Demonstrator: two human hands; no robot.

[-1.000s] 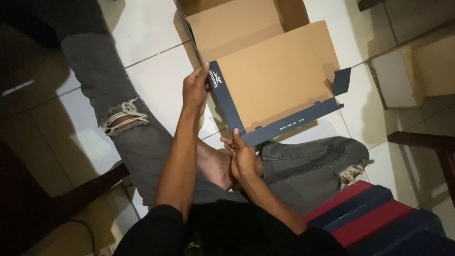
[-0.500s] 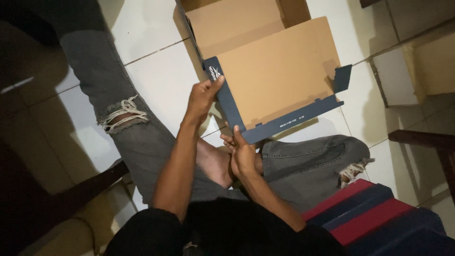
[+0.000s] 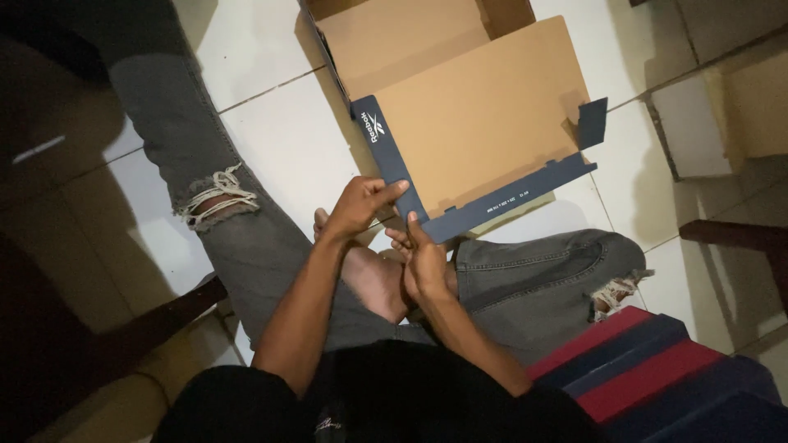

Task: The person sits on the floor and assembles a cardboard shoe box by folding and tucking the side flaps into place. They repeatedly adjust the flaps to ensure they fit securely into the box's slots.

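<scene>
White tile floor (image 3: 279, 139), person sitting on it in grey ripped jeans (image 3: 525, 283), legs folded. Everything below is placed relative to the flat cardboard box (image 3: 468, 123).

Box: unfolded shoe-box blank, brown inside, navy outside. It lies on the floor ahead of the knees, with its near corner at the hands. The far part already stands up as walls. The navy side flap (image 3: 386, 152) runs along its left edge, the navy front flap (image 3: 525, 190) along its near edge, and a small navy tab (image 3: 593, 121) stands up at the right end.

Right of the box: a pale carton (image 3: 739, 115), dim, can't tell what's in it. Near-right, below the knee: a red and navy stack (image 3: 657, 369), probably more boxes.

Risks, as I judge them:
- The panel is only held at one corner. If the side flap is pulled up without the fold line pinned, the whole blank could pivot or slide on the smooth tile.
- A crease off the score line means a skewed wall, and the tab won't meet its slot.
- The front flap lies loose, so it could spring back flat.

Hands:
- Left hand (image 3: 359, 207): forearm reaching forward, wrist bent, fingers curled, thumb and fingertips pinching the near end of the side flap.
- Right hand (image 3: 425, 264): just below the box's near corner, held edge-on, fingers loosely closed except the index, which points up and touches the corner where the two flaps meet. Not grasping anything that I can see.
</scene>
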